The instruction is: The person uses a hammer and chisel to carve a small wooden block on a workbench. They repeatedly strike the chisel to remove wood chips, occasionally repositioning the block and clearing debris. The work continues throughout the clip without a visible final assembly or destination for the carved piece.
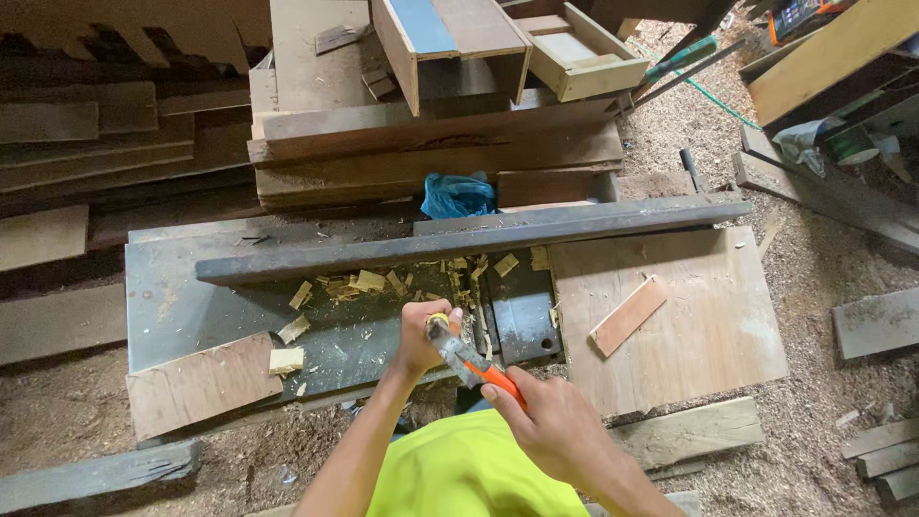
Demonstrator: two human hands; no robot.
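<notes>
My left hand (422,335) is closed around a small pale piece held over the dark metal machine table (191,306); the piece is mostly hidden in my fingers. My right hand (548,418) grips the orange handle of a knife (471,360), and its dusty blade lies against what the left hand holds. Pale wood shavings (369,283) lie scattered on the metal table just beyond my hands, along a long dark metal fence bar (479,239).
A thin wooden slat (628,315) lies on a plywood board (708,325) at right. A blue plastic bag (458,195) sits behind the fence. Stacked planks and wooden boxes (450,57) fill the back. Sawdust covers the floor (823,258).
</notes>
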